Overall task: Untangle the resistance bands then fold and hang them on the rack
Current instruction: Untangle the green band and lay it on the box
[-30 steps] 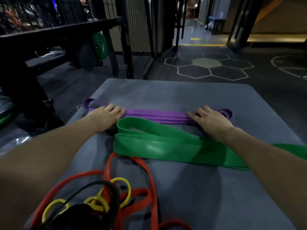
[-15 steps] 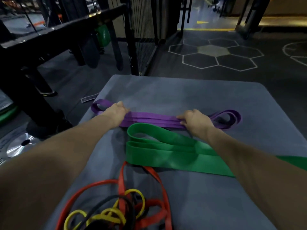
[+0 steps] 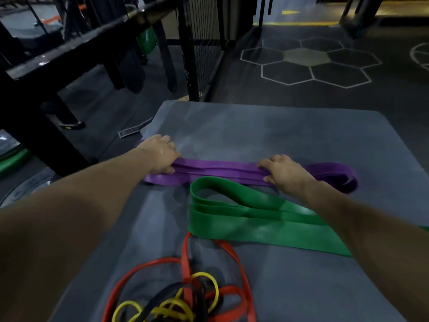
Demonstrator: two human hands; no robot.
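Note:
A purple band (image 3: 218, 169), folded into several flat layers, lies across the grey mat (image 3: 255, 126). My left hand (image 3: 160, 153) grips its left end with curled fingers. My right hand (image 3: 282, 171) grips the stack further right, and a purple loop sticks out beyond it. A wide green band (image 3: 250, 219) lies folded just in front of the purple one. Near the mat's front edge sits a tangle of red (image 3: 234, 256), yellow (image 3: 204, 277) and black (image 3: 171, 293) bands.
A black metal rack (image 3: 76, 43) with posts stands at the left and back left. A wire mesh panel (image 3: 204, 49) rises behind the mat. Dark gym floor with white hexagon markings (image 3: 308, 63) stretches beyond. Something green (image 3: 12, 159) lies at the far left.
Both hands went from lying flat on the purple band to curling around it. The purple band's layers are bunched closer together, and the view has tilted downward.

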